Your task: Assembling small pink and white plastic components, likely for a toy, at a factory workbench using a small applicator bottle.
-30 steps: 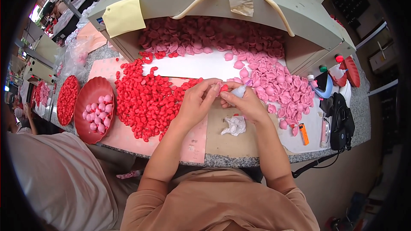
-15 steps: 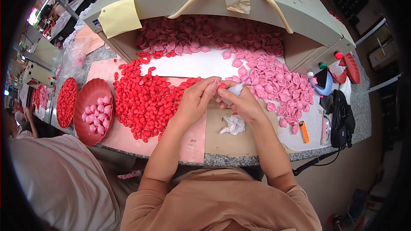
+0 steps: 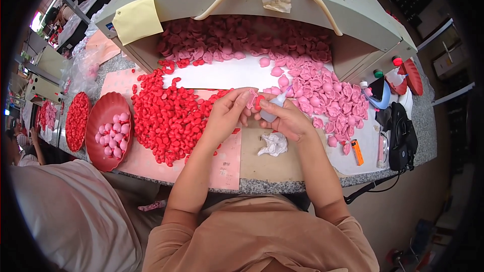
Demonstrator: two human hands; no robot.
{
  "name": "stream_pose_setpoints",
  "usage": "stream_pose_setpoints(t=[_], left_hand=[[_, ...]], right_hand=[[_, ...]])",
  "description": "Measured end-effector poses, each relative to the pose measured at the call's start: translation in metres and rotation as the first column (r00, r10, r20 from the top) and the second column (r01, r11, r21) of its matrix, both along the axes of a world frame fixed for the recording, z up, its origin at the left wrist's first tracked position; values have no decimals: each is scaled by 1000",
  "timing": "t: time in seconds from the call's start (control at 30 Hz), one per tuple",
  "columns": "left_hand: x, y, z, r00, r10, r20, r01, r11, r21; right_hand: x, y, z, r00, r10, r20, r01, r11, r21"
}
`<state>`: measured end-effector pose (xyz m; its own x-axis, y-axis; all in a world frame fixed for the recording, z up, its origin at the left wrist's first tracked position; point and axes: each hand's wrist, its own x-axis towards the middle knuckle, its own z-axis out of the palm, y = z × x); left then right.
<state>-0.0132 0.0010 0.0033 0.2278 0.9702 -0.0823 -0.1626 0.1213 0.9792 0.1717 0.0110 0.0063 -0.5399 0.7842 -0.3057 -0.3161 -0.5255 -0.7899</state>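
We have both hands raised close together over the brown sheet [image 3: 259,166], fingertips almost meeting. Our left hand [image 3: 226,113] pinches a small pink petal-like piece [image 3: 251,99] between thumb and fingers. Just to its right, in the narrow space between the hands, sits a red rounded piece [image 3: 258,103], at the right thumb's tip; we cannot tell which fingers bear it.

Our right hand [image 3: 290,123] curls around a translucent squeeze bottle [image 3: 278,100], its body partly hidden by our fingers. The bottle's long axis runs aslant: its thin purple nozzle [image 3: 289,90] points up and to the right, away from both small pieces, while its base lies lower left, toward our left fingers. The pink piece is thus on the base's side, nearer our left hand.

Below the hands lies a crumpled white tissue [image 3: 274,144]; the red pile [image 3: 166,116] spreads to our left, the pink pile [image 3: 330,95] to our right.
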Motion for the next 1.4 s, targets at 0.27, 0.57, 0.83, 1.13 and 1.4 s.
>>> stream_pose_setpoints(t=[0.27, 0.57, 0.83, 1.13, 1.4], left_hand=[[-2, -1, 0, 999, 30, -17, -30, 1000, 1], [0, -5, 10, 995, 55, -81, -48, 995, 86], [0, -5, 5, 988, 62, -143, -44, 991, 129], [2, -7, 11, 984, 58, -166, -37, 992, 124], [-2, -5, 12, 959, 32, -283, 17, 985, 169]], right_hand=[[-1, 0, -2, 999, 15, 52, -17, 999, 38], [0, 0, -1, 1000, 9, -27, -10, 999, -30], [-4, -2, -2, 999, -10, 49, 7, 998, 64], [-7, 1, -11, 998, -12, 69, 7, 997, 71], [-15, 0, -12, 988, -73, 139, 50, 986, 162]])
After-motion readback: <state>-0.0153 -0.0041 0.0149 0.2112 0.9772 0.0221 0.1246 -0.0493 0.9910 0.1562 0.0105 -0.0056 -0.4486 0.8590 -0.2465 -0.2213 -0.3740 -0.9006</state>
